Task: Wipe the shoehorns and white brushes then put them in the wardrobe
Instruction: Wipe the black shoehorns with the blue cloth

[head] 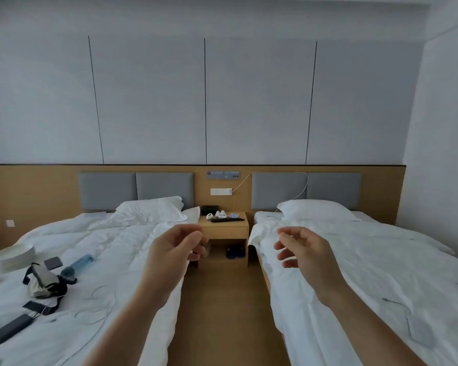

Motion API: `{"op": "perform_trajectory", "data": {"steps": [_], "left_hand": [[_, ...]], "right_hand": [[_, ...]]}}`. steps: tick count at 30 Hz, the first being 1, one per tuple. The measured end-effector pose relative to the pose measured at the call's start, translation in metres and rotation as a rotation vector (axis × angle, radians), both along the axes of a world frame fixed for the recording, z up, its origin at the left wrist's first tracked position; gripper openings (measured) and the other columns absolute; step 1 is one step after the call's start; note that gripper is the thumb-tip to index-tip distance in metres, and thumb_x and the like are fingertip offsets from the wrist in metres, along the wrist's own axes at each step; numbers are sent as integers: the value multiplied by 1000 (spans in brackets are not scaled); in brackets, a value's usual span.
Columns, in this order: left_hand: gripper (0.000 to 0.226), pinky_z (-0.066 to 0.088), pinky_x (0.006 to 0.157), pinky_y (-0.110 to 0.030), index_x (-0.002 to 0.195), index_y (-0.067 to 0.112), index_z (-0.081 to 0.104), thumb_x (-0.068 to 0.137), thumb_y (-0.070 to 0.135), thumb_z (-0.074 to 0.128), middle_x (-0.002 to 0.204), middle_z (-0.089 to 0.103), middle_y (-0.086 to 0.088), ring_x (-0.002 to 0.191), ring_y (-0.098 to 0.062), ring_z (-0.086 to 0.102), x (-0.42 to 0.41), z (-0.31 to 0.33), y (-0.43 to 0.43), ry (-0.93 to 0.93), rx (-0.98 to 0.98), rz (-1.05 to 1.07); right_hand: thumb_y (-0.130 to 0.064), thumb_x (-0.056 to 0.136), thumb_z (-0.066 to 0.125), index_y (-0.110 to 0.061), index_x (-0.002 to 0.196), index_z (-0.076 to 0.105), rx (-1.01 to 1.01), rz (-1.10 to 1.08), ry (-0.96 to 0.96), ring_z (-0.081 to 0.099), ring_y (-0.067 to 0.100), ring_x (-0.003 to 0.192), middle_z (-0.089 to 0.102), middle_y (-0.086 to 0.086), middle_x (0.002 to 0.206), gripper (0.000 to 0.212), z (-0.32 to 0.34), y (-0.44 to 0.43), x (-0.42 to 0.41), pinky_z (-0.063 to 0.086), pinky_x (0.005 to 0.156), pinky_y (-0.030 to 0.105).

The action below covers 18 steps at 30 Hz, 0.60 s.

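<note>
Left hand (pixel 177 247): raised at centre, just left of 12 o'clock; fingers loosely curled, nothing held.
Right hand (pixel 302 247): raised level with it, toward 1 o'clock; fingers half-curled, thumb apart, nothing held.
Cloth: none in either hand, none seen anywhere.
Left bed (pixel 111 260): 9 to 10 o'clock; strewn with a headset with straps (pixel 45 282), a blue bottle (pixel 82 261), a stack of plates (pixel 13 256), a dark power bank (pixel 9 331); no shoehorn or brush made out among them.
Right bed (pixel 368 273): 2 to 3 o'clock; bare duvet, one pillow.
Aisle floor: between the beds, straight ahead.
Nightstand (pixel 224 228): 12 o'clock, beyond the hands; top carries small white pieces (pixel 220 214) and a long dark object (pixel 226 220), possibly the task's brushes and a shoehorn, too small to confirm.
Lower shelf: dark slippers (pixel 236 252).
Wardrobe: not in view.
Progress: judged at the very start; nothing wiped, nothing stowed.
Remaining: find a cloth, gather the items, wipe each, carry to the wardrobe.
</note>
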State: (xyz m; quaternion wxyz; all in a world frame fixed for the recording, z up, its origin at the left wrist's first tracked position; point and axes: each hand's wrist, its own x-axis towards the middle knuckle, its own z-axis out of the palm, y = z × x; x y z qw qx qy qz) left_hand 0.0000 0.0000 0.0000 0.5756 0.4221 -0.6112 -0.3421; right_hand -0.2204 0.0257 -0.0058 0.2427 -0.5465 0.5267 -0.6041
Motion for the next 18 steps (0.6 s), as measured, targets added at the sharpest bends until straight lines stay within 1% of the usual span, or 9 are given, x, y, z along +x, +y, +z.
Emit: {"op": "perform_trajectory", "data": {"steps": [3, 6, 8, 10, 13, 16, 18], "left_hand": [[17, 52, 66, -24, 90, 16, 67, 92, 9, 52, 76, 72, 0, 75, -18, 66, 16, 16, -57, 73, -28, -25], [16, 53, 70, -29, 91, 16, 67, 93, 9, 52, 77, 73, 1, 76, -18, 66, 27, 32, -111, 92, -52, -54], [17, 53, 69, -29, 90, 16, 67, 92, 9, 52, 77, 73, 0, 75, -18, 65, 34, 33, -143, 100, -48, -69], [18, 53, 69, -28, 88, 17, 68, 92, 9, 52, 77, 73, -2, 76, -20, 65, 39, 28, -172, 93, -14, -65], [19, 53, 68, -26, 87, 19, 68, 92, 10, 52, 77, 72, -2, 76, -19, 65, 41, 22, -210, 71, 24, -75], [18, 53, 66, -23, 87, 19, 68, 92, 10, 52, 76, 72, 0, 71, -13, 65, 40, 20, -249, 59, 20, -82], [18, 53, 65, -22, 88, 20, 67, 93, 11, 52, 76, 72, 0, 70, -14, 65, 38, 15, -273, 41, 32, -70]], "right_hand": [[-16, 93, 55, -23, 85, 62, -23, 1, 5, 64, 4, 56, 68, -3, 73, 12, 20, -53, 15, 52, 52, 14], [-17, 93, 54, -25, 86, 62, -44, -15, -19, 65, 6, 59, 68, -5, 74, 13, 33, -106, 32, 52, 53, 14], [-16, 93, 54, -22, 88, 64, -18, -21, -83, 64, 9, 60, 69, -2, 75, 12, 29, -138, 43, 53, 54, 16], [-15, 93, 54, -19, 93, 65, 56, 0, -171, 64, 10, 62, 69, 0, 76, 11, 20, -164, 55, 53, 54, 18], [-14, 94, 53, -15, 97, 66, 110, 15, -234, 63, 12, 64, 69, 2, 78, 13, 11, -202, 65, 53, 54, 20], [-13, 94, 53, -20, 91, 64, 91, 9, -245, 63, 11, 63, 69, 1, 77, 13, 10, -244, 65, 53, 54, 18], [-14, 94, 53, -22, 88, 63, 90, 7, -235, 63, 11, 64, 68, -1, 77, 14, 7, -271, 62, 53, 53, 16]]}}
